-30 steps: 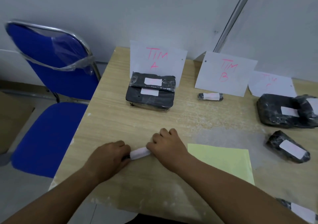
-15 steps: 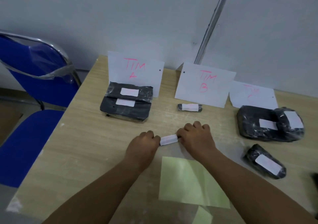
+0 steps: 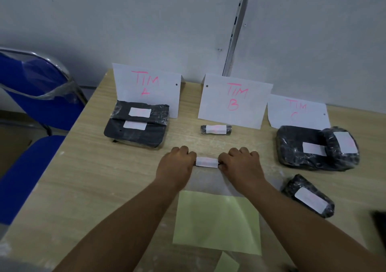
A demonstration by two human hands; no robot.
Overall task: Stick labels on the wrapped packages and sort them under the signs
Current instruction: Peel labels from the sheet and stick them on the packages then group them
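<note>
My left hand (image 3: 175,165) and my right hand (image 3: 242,164) each grip one end of a small black wrapped package (image 3: 206,162) with a white label around it, low over the table below the TIM B sign (image 3: 235,100). A similar small labelled roll (image 3: 216,129) lies right under that sign. Two flat labelled packages (image 3: 135,123) are stacked under the TIM A sign (image 3: 146,85). Under the TIM C sign (image 3: 297,112) sit two bulky labelled packages (image 3: 315,148). Another labelled package (image 3: 309,196) lies nearer on the right.
A pale yellow backing sheet (image 3: 217,221) lies on the wooden table (image 3: 87,179) between my forearms, with a scrap below it. A blue chair (image 3: 31,108) stands at the left table edge. A dark object (image 3: 379,221) shows at the right border.
Both hands have carried the small labelled package from the table's near left toward the middle, closer to the TIM B sign. The view has shifted right.
</note>
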